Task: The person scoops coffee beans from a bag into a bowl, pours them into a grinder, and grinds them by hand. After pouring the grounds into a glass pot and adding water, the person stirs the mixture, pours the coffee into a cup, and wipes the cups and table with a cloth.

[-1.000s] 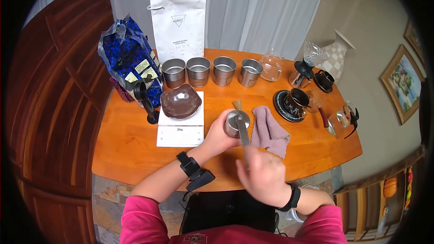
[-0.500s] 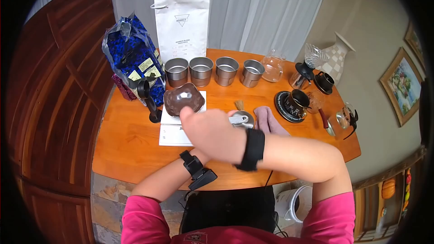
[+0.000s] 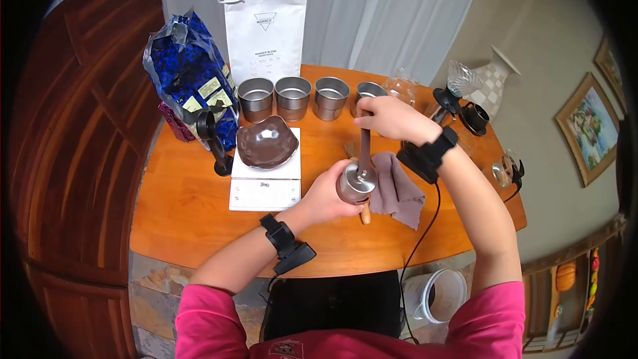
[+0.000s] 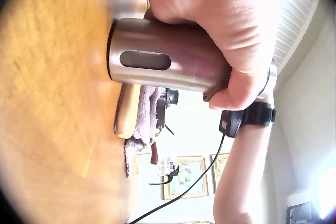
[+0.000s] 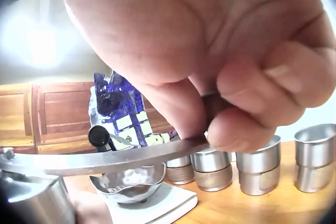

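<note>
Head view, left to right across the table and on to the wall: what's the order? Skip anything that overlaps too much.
Blue foil bag → brown bowl → left hand → hand-crank grinder → purple-grey cloth → checkered vase → framed painting.

Bowl on scale, cups behind; grinder right of scale; cloth right of grinder.

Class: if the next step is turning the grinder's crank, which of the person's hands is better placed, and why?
Probably the right hand, which pinches the crank near its outer end. The left hand is wrapped round the grinder, so it seems better suited to steadying it.
</note>
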